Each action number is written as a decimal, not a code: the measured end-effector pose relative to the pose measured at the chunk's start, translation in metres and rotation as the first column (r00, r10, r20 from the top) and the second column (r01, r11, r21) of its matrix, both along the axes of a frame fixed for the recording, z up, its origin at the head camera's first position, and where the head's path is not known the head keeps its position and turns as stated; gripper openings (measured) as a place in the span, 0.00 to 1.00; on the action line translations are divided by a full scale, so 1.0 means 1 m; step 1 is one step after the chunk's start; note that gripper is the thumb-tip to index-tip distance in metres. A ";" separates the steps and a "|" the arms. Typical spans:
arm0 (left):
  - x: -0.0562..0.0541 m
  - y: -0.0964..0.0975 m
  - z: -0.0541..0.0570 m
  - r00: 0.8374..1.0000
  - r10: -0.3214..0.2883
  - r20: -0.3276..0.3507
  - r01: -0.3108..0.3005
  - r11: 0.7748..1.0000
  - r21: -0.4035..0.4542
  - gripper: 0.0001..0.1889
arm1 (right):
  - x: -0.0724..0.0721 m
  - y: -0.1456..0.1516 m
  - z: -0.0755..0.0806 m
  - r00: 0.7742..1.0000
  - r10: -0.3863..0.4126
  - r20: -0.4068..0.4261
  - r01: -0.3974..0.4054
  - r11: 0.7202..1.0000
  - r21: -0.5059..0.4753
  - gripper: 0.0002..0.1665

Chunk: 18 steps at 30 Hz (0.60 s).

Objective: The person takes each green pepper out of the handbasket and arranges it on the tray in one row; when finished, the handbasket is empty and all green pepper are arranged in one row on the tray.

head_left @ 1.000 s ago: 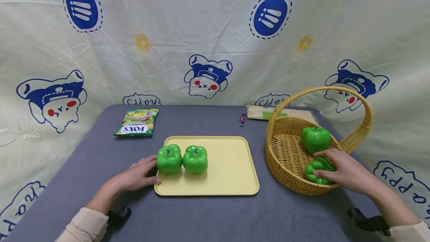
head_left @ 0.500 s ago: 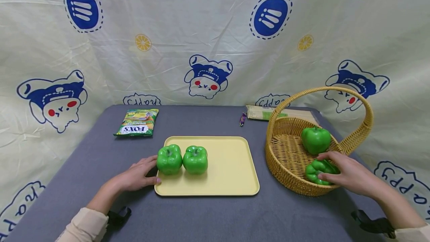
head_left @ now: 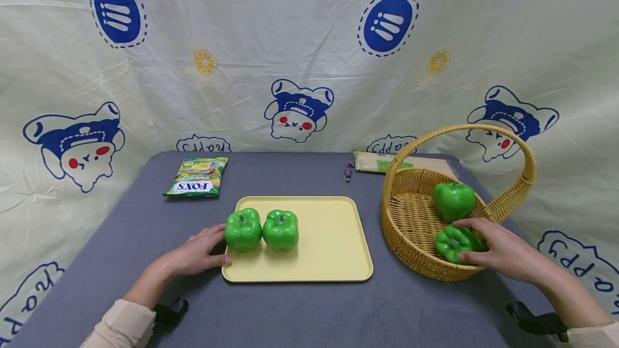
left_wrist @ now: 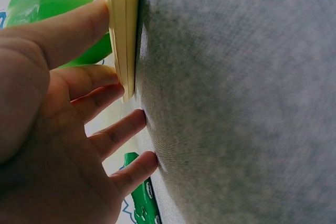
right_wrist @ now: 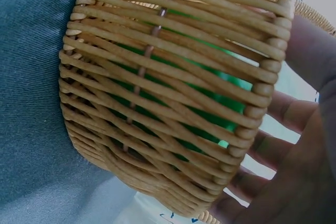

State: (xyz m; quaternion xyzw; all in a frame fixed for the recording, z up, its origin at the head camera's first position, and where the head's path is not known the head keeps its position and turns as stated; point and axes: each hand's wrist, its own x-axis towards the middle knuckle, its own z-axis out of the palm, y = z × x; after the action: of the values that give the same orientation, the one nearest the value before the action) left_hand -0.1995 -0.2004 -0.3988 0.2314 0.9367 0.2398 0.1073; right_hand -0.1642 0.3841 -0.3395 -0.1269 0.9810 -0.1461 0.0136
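In the head view my right hand [head_left: 505, 248] reaches into a woven basket [head_left: 411, 238]. Its thumb and fingers span a green bell pepper [head_left: 452, 244] lying on its side there. A second green pepper [head_left: 453, 201] sits upright behind it. From the right wrist, the basket's wall [right_wrist: 168, 87] covers most of the pepper, and my fingers show past the rim. My left hand [head_left: 200, 251] rests at the left edge of a pale yellow tray [head_left: 329, 240], its thumb on the rim and the other fingers spread, fairly straight. Two green peppers [head_left: 244, 230] stand side by side on the tray.
A green Fox's candy bag [head_left: 197, 177] lies at the back left of the grey table [head_left: 290, 310]. Toward the back right are a small purple wrapped candy [head_left: 348, 172] and a flat beige package [head_left: 369, 161], partly behind the basket. The basket's tall handle [head_left: 524, 162] arches over it.
The right hand drew back slightly to the right, then came a little left again. The pepper under it has shifted slightly left and turned. My left hand and the tray stay put.
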 end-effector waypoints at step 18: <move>0.000 0.000 0.001 1.000 -0.003 -0.005 0.003 1.000 0.005 0.38 | -0.008 -0.004 -0.006 0.997 -0.050 -0.054 0.054 0.996 0.073 0.43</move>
State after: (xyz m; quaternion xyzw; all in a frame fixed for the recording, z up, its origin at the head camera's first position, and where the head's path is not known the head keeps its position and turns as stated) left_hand -0.1992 -0.2006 -0.3981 0.2337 0.9361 0.2413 0.1046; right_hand -0.1726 0.3801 -0.3455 -0.1043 0.9888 -0.1064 -0.0110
